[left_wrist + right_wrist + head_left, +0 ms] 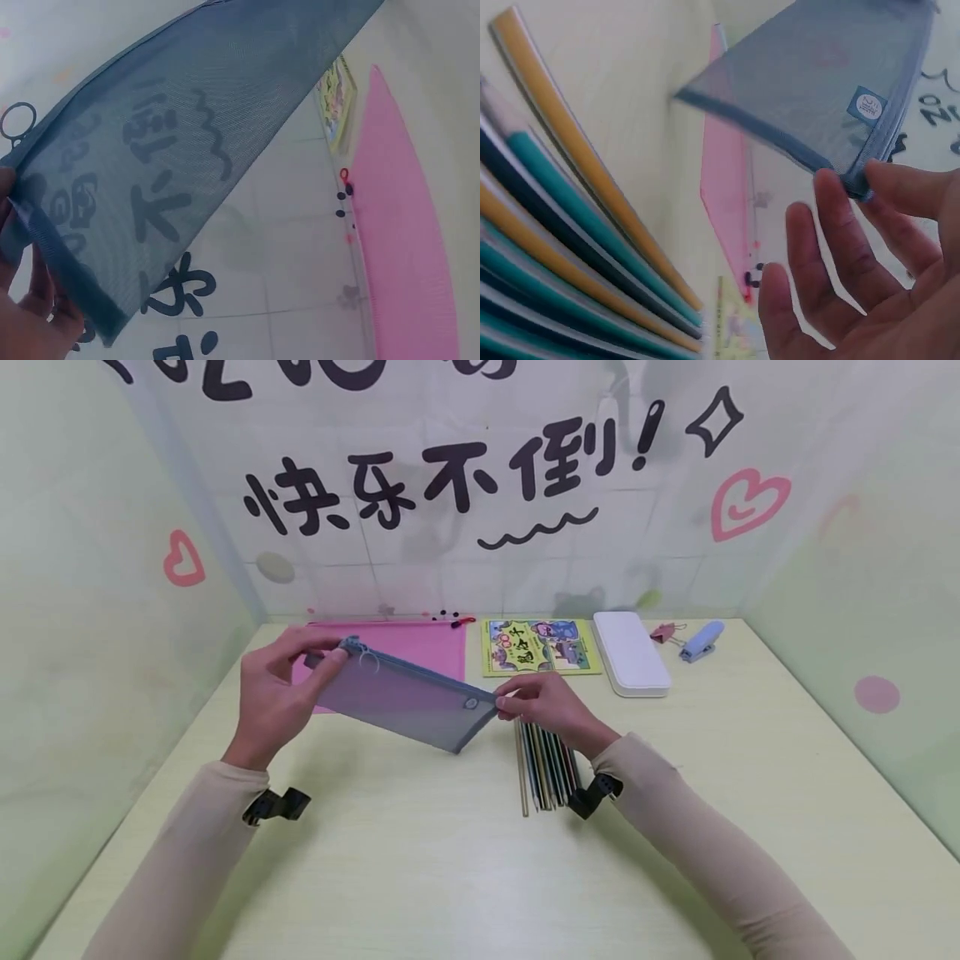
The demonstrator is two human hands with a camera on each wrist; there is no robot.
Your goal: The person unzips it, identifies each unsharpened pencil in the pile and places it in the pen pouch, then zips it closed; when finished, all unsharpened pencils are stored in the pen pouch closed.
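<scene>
Both hands hold a blue mesh pouch [405, 697] up over the tabletop [420, 843].

From the head view, the left hand [281, 689] pinches the zipper end and the right hand [543, 703] pinches the opposite corner, above a row of pencils [543, 768]. The right wrist view shows that the lower fingers [821, 277] are spread loose; the left wrist view shows wall lettering through the mesh and a pink pouch [405, 240] beyond.

Mesh pouch [405, 697] held above table [420, 860] — pencils [546, 768] right, folder [420, 647] behind.

Beige sleeves, black wrist mounts
</scene>
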